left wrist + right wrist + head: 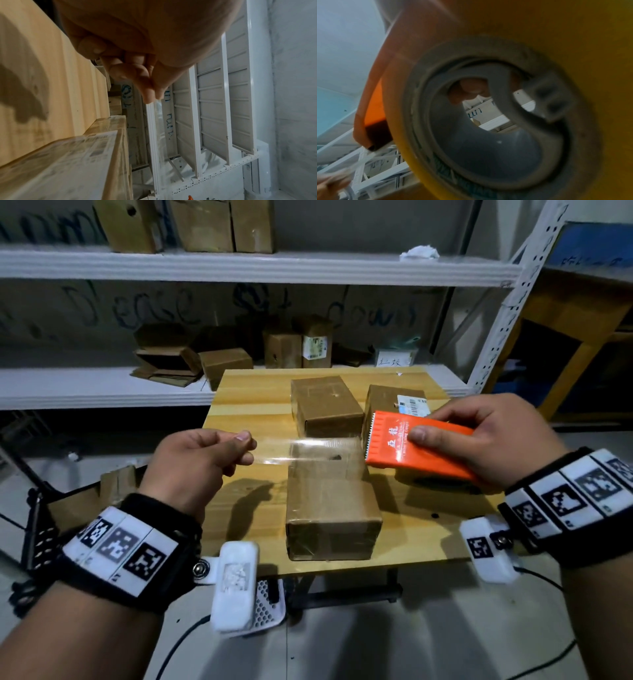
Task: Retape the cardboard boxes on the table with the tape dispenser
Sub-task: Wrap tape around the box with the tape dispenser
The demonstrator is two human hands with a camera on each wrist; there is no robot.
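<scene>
1. On the orange plastic tape dispenser (419, 447) in your right hand (507, 436) you can read two white Chinese characters, the second being 龍; the small white line printed under them is too blurred to read
2. The white shipping label (412, 405) on the far right brown cardboard box (383, 400) carries a barcode; its print is too small to read
3. Your black wristbands bear white square coded marker tags (118, 546), with no readable words
4. The blue scrawl on the wall (120, 309) behind the white metal shelves cannot be made out

Three cardboard boxes sitting on the table (246, 405): nearest box (332, 508) at front centre, second box (325, 402) behind it, third box (387, 402) lying right of second. Shelving (102, 385) standing behind table.
</scene>
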